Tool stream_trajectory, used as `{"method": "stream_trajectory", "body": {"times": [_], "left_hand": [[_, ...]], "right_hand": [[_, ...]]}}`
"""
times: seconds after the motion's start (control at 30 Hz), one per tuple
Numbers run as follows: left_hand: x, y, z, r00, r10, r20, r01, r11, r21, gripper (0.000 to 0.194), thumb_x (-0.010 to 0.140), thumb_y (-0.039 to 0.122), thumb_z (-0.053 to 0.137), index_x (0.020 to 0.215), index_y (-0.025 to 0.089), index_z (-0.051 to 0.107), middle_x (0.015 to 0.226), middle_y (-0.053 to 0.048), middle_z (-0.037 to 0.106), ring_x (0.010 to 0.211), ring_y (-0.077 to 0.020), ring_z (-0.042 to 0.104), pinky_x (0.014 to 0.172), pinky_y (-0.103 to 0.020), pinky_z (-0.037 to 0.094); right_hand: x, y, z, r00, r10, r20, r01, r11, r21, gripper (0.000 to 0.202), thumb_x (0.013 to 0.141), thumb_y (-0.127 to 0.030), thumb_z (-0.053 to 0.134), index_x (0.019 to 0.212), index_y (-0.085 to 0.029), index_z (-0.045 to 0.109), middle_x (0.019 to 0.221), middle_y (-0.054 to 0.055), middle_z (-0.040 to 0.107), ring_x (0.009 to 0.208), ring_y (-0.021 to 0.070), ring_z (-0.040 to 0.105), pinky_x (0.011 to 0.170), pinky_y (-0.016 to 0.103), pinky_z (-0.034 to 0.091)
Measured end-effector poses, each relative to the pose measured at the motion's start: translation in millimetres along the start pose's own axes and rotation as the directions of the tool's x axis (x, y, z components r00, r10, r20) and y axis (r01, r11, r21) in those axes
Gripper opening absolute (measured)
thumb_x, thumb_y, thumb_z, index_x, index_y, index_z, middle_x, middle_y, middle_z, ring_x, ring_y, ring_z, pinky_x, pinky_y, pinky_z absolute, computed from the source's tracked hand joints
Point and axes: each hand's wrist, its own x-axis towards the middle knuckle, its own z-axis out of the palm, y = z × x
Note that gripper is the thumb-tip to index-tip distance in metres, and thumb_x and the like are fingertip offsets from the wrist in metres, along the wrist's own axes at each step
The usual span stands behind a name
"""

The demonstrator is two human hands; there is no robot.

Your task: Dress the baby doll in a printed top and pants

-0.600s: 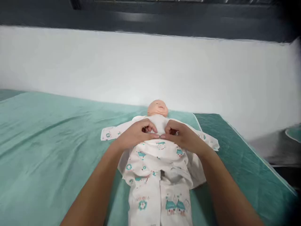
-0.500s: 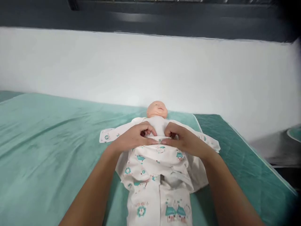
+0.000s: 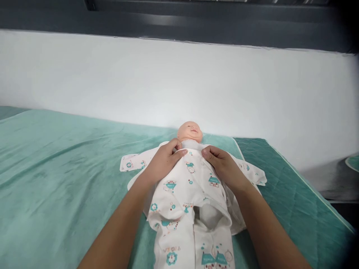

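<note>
A baby doll (image 3: pixel 190 131) lies on its back, head toward the wall. White baby pants (image 3: pixel 182 190) with teal and red prints cover its front from the legs up to the chest. My left hand (image 3: pixel 165 160) pinches the top edge of the pants on the left side, thumb outside. On the right side of that same edge, my right hand (image 3: pixel 221 162) is closed with thumb and fingers pressed together. A matching white top (image 3: pixel 134 161) lies under the doll, sleeves spread to both sides. An opening shows at the crotch of the pants.
A light green sheet (image 3: pixel 61 168) with creases covers the bed. To the right lies a darker green quilted cover (image 3: pixel 286 186) with a pale edge. Behind the doll's head rises a white wall (image 3: pixel 140 78), with a dark ledge (image 3: pixel 196 26) above it.
Both hands have moved up toward the doll's neck and slightly apart, drawing the top edge of the baby pants higher. Its folded-over front now lies flatter over the chest.
</note>
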Motion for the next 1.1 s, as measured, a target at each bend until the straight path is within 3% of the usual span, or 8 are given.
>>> {"method": "stream_trajectory", "body": {"times": [0.13, 0.27, 0.5, 0.73, 0.8, 0.9, 1.0, 1.1], "left_hand": [[4.0, -4.4, 7.0, 0.997, -0.003, -0.076, 0.0, 0.999, -0.041, 0.025, 0.092, 0.043, 0.052, 0.082, 0.022, 0.045, 0.078, 0.005, 0.047, 0.07, -0.012, 0.04, 0.065, -0.026, 0.031], [3.6, -4.8, 4.1, 1.0, -0.004, -0.03, 0.001, 0.995, -0.102, 0.025, 0.09, 0.041, 0.055, 0.079, 0.021, 0.045, 0.076, 0.005, 0.046, 0.069, -0.0111, 0.039, 0.064, -0.025, 0.031], [2.7, -9.2, -4.0, 0.986, -0.057, -0.157, 0.026, 0.98, -0.198, 0.025, 0.086, 0.042, 0.061, 0.078, 0.02, 0.049, 0.071, 0.005, 0.045, 0.066, -0.0107, 0.04, 0.06, -0.025, 0.03], [9.0, -29.1, -9.7, 0.953, -0.112, -0.283, 0.048, 0.974, -0.223, 0.026, 0.083, 0.04, 0.065, 0.076, 0.02, 0.05, 0.068, 0.004, 0.048, 0.064, -0.0108, 0.043, 0.06, -0.024, 0.032], [9.1, -32.6, -8.4, 0.959, -0.123, -0.257, 0.062, 0.97, -0.234, 0.026, 0.083, 0.04, 0.064, 0.076, 0.02, 0.05, 0.068, 0.004, 0.047, 0.063, -0.0107, 0.042, 0.06, -0.024, 0.032], [6.0, -32.7, -9.8, 0.982, -0.148, -0.118, 0.117, 0.965, -0.237, 0.028, 0.084, 0.043, 0.062, 0.076, 0.02, 0.049, 0.068, 0.005, 0.044, 0.06, -0.0101, 0.039, 0.056, -0.023, 0.03], [0.3, -29.0, -19.4, 0.985, -0.168, 0.041, 0.172, 0.972, -0.161, 0.028, 0.085, 0.047, 0.059, 0.079, 0.02, 0.052, 0.07, 0.004, 0.044, 0.06, -0.0105, 0.038, 0.054, -0.024, 0.029], [-5.3, -27.0, -33.8, 0.973, -0.178, 0.146, 0.187, 0.981, -0.049, 0.028, 0.086, 0.048, 0.056, 0.08, 0.021, 0.052, 0.072, 0.003, 0.045, 0.063, -0.0115, 0.04, 0.056, -0.024, 0.031]], "right_hand": [[2.8, 7.5, 0.0, 0.994, 0.107, 0.011, -0.106, 0.954, 0.282, 0.036, 0.084, -0.053, 0.067, 0.074, -0.021, 0.053, 0.068, -0.005, 0.047, 0.06, 0.0107, 0.04, 0.056, 0.025, 0.031], [1.7, 8.1, -10.0, 0.984, 0.156, 0.082, -0.176, 0.841, 0.511, 0.028, 0.079, -0.044, 0.075, 0.083, -0.024, 0.056, 0.065, -0.005, 0.053, 0.054, 0.0104, 0.045, 0.052, 0.024, 0.034], [-2.9, 12.4, -34.2, 0.985, 0.169, 0.028, -0.165, 0.892, 0.42, 0.026, 0.078, -0.042, 0.076, 0.085, -0.024, 0.058, 0.063, -0.005, 0.055, 0.053, 0.0106, 0.046, 0.051, 0.024, 0.032], [-1.6, 29.1, -30.0, 0.98, 0.2, -0.004, -0.192, 0.945, 0.265, 0.03, 0.079, -0.048, 0.074, 0.085, -0.023, 0.059, 0.065, -0.005, 0.051, 0.056, 0.0101, 0.041, 0.053, 0.025, 0.027], [-2.3, 31.8, -30.1, 0.984, 0.176, 0.011, -0.173, 0.95, 0.262, 0.029, 0.081, -0.048, 0.072, 0.085, -0.023, 0.058, 0.067, -0.005, 0.05, 0.058, 0.01, 0.04, 0.054, 0.025, 0.027], [-4.3, 33.4, -33.0, 0.992, 0.09, 0.086, -0.108, 0.964, 0.244, 0.027, 0.083, -0.046, 0.071, 0.089, -0.023, 0.059, 0.069, -0.005, 0.046, 0.063, 0.0109, 0.039, 0.059, 0.026, 0.03], [-6.2, 32.1, -35.1, 0.989, 0.041, 0.139, -0.068, 0.979, 0.192, 0.027, 0.083, -0.046, 0.07, 0.093, -0.023, 0.059, 0.072, -0.005, 0.046, 0.066, 0.0119, 0.041, 0.061, 0.026, 0.032], [-6.4, 31.2, -32.2, 0.993, 0.062, 0.098, -0.077, 0.984, 0.158, 0.029, 0.082, -0.047, 0.07, 0.092, -0.023, 0.057, 0.074, -0.003, 0.049, 0.068, 0.0132, 0.044, 0.062, 0.027, 0.035]]}}
